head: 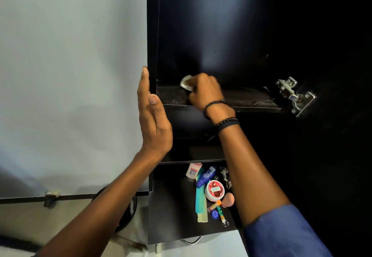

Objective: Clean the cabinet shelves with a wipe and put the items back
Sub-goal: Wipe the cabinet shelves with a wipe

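A black cabinet stands open in front of me, its upper shelf [251, 100] dusty and streaked. My right hand [205, 92] grips a crumpled white wipe [186, 83] and presses it on the left part of that shelf. My left hand [153, 115] lies flat with straight fingers against the cabinet's left side panel [152, 35]. Below, on a black surface [171, 216], lie the removed items: a small white bottle [193, 170], a blue bottle [205, 177], a round red-lidded tin [215, 190], a teal comb [201, 204], a pink sponge [228, 200] and lip balm sticks [216, 206].
The open cabinet door [332, 135] hangs at the right on a metal hinge [293, 95]. A pale wall [70, 75] fills the left. A second shelf [193, 153] sits under the wiped one. A black round object [128, 210] shows below my left forearm.
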`<state>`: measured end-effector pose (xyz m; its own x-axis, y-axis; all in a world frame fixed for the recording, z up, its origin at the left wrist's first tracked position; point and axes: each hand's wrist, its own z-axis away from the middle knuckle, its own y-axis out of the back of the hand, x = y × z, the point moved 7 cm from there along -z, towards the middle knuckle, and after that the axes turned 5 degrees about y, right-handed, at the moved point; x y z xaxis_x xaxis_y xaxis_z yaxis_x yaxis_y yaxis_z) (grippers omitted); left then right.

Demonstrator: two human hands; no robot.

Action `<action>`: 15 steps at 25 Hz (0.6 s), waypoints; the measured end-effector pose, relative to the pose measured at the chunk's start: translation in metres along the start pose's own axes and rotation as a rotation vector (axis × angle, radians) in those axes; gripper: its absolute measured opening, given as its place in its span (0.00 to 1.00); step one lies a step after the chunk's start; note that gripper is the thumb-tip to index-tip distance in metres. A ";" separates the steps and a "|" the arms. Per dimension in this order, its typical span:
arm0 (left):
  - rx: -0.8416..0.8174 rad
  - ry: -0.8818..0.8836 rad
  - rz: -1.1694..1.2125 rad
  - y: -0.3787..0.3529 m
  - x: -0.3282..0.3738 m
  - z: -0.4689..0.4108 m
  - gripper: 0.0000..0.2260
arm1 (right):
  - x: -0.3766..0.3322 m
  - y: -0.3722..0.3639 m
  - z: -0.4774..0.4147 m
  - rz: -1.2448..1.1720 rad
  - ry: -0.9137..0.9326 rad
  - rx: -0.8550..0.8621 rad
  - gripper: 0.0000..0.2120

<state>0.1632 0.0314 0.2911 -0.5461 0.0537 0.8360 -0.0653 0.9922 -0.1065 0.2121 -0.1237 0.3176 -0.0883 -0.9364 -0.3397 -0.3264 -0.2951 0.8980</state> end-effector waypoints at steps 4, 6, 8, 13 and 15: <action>-0.020 0.005 0.015 0.004 0.001 -0.001 0.30 | -0.069 -0.015 0.007 -0.029 0.203 -0.092 0.14; -0.030 0.007 0.006 0.004 0.001 -0.002 0.29 | -0.067 0.000 0.033 -0.058 0.287 0.006 0.11; -0.020 0.011 -0.001 0.004 0.000 -0.001 0.30 | -0.047 0.012 0.064 -0.044 0.363 0.110 0.08; -0.031 0.015 -0.029 0.003 0.001 0.000 0.26 | 0.083 0.061 0.063 0.038 -0.055 0.221 0.08; -0.010 0.028 -0.052 0.002 -0.001 -0.001 0.22 | 0.091 0.065 0.058 0.080 -0.110 0.195 0.10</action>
<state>0.1641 0.0335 0.2903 -0.5185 0.0048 0.8551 -0.0843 0.9948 -0.0567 0.1279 -0.2171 0.3286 -0.2200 -0.9258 -0.3073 -0.4893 -0.1678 0.8558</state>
